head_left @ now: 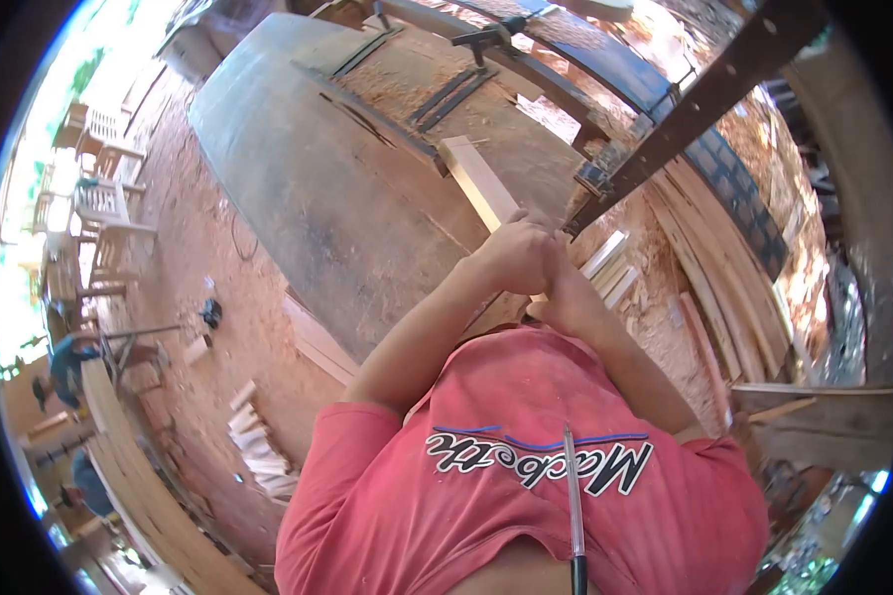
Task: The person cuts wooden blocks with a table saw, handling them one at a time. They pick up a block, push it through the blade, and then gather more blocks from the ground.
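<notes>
A pale squared length of wood [478, 183] lies over the edge of a worn metal-topped bench [308, 169]. My left hand [514, 254] is closed round its near part. Close against it, my right hand [560, 286] is also closed at the near end of the wood, its fingers largely hidden behind my left hand and wrist. A bit of the wood shows below the hands. Just right of my hands, a dark metal bar with holes [704, 109] runs up to the upper right.
Sawdust and black clamps [491, 38] sit on the bench's far side. Long boards [729, 268] lie at right, with short offcuts [610, 268] nearer. Wood pieces [258, 441] are piled on the left floor; wooden chairs [104, 198] stand beyond. A pen [574, 496] shows before my red shirt.
</notes>
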Action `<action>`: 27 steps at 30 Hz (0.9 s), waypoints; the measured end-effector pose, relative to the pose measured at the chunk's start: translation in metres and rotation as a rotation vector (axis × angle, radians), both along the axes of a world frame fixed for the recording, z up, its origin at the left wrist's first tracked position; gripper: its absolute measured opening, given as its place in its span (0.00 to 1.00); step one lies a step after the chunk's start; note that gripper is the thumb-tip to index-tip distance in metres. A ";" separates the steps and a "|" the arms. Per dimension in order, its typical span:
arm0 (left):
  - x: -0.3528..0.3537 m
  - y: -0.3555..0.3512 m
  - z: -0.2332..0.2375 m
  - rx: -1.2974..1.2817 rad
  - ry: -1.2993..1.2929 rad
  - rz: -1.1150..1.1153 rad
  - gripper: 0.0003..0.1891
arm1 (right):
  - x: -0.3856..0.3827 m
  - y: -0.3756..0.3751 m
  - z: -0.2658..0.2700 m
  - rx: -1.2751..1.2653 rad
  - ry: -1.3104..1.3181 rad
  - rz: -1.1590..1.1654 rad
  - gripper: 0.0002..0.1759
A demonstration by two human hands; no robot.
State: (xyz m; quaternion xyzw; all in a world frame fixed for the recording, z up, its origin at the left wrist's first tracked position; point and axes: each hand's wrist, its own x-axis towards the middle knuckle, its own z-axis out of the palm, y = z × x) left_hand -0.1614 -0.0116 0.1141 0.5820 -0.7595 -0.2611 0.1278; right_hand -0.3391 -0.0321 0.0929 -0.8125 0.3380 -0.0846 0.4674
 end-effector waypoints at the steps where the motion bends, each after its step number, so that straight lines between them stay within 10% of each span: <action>1: 0.006 0.007 -0.008 -0.227 0.213 0.146 0.11 | 0.000 -0.001 0.017 -0.091 0.101 0.019 0.56; 7: 0.097 0.071 -0.049 -0.371 0.800 1.023 0.15 | -0.036 -0.002 0.013 -0.043 0.043 -0.148 0.50; 14: 0.099 0.094 -0.057 -0.200 0.938 1.013 0.16 | -0.032 0.003 0.009 -0.335 -0.140 -0.071 0.45; 17: 0.076 0.079 -0.059 -0.112 1.350 0.978 0.20 | -0.015 0.003 0.025 -0.036 -0.194 -0.018 0.43; 19: 0.064 0.074 -0.032 -0.026 2.243 0.792 0.21 | -0.008 -0.009 0.020 0.461 -0.268 0.040 0.42; 20: 0.068 0.076 -0.040 -0.034 2.240 0.794 0.21 | -0.007 -0.015 0.016 0.961 -0.321 0.093 0.42; 24: 0.075 0.078 -0.059 -0.118 1.979 1.020 0.17 | 0.000 -0.047 -0.007 1.595 -0.245 0.323 0.39; 27: 0.083 0.078 -0.060 -0.172 1.697 1.302 0.16 | 0.011 -0.049 -0.021 1.157 -0.221 0.272 0.44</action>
